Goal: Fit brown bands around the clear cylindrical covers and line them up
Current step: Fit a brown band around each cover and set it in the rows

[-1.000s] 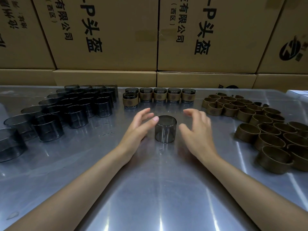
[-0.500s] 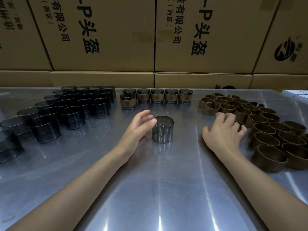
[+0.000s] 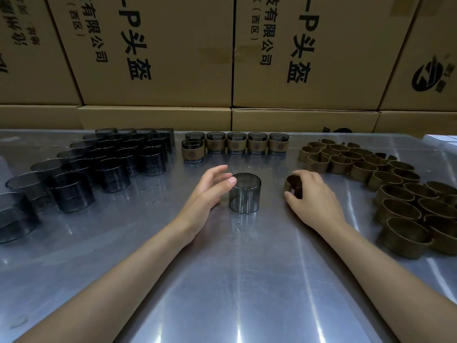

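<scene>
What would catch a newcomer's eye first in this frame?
Probably the single clear cover standing alone at the centre of the metal table, with the left hand touching its top edge and the right hand gripping a brown band just beside it. Next come the masses on either side: dark bare covers at the left, loose bands at the right, and a short row of banded covers at the back.

Pretty dim, warm-ish light from overhead. The steel bench (image 3: 222,280) throws back streaky white glare near the bottom edge. Wide-angle bending tilts the cardboard boxes (image 3: 158,50) outward; corners look soft, slightly blurry.
</scene>
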Demonstrator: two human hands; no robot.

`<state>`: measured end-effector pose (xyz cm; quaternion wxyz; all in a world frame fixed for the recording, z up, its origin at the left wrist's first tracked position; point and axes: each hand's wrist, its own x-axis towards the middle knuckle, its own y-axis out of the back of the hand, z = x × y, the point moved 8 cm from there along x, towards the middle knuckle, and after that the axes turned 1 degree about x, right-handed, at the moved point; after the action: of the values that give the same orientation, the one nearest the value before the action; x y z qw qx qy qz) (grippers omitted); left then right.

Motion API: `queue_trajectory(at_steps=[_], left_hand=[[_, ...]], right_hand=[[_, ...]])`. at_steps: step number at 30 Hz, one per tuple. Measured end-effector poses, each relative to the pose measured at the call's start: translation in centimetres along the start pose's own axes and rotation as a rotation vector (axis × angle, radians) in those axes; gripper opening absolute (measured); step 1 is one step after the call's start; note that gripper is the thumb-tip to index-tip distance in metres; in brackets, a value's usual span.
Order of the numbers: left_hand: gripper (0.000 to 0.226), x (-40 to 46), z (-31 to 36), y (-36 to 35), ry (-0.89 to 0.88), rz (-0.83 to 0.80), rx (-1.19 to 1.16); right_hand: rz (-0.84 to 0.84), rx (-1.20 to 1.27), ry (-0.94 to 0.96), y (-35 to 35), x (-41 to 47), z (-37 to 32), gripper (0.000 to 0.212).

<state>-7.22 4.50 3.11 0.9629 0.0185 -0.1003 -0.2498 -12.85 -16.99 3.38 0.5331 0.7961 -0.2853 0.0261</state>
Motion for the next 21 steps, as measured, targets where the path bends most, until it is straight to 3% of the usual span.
queue_trajectory(at_steps=[8,11,14,17,21], left_hand=[[0.053,0.0,0.1,0.0,0.009,-0.005,0.004],[0.048,0.0,0.6,0.4,-0.05,0.047,0.024],[0.047,-0.6,2.4,0.9,-0.232,0.154,0.067],[0.052,-1.3,3.4,-0.2,-0.376,0.125,0.202],[0.046,-1.1,2.2,-1.6,-0.312,0.032,0.319]], right_hand=[[0.502,0.383,0.229,4.6,-2.0,-3.0,0.058],[0.519,0.404,0.379,4.6,-3.4,-5.8,0.059],[0.483,0.353,0.546,4.2,-4.8,-8.8,0.061],[0.411,0.323,0.685,3.5,-5.8,-10.7,0.063],[0.345,0.339,0.721,2.8,-6.1,-11.2,0.067]])
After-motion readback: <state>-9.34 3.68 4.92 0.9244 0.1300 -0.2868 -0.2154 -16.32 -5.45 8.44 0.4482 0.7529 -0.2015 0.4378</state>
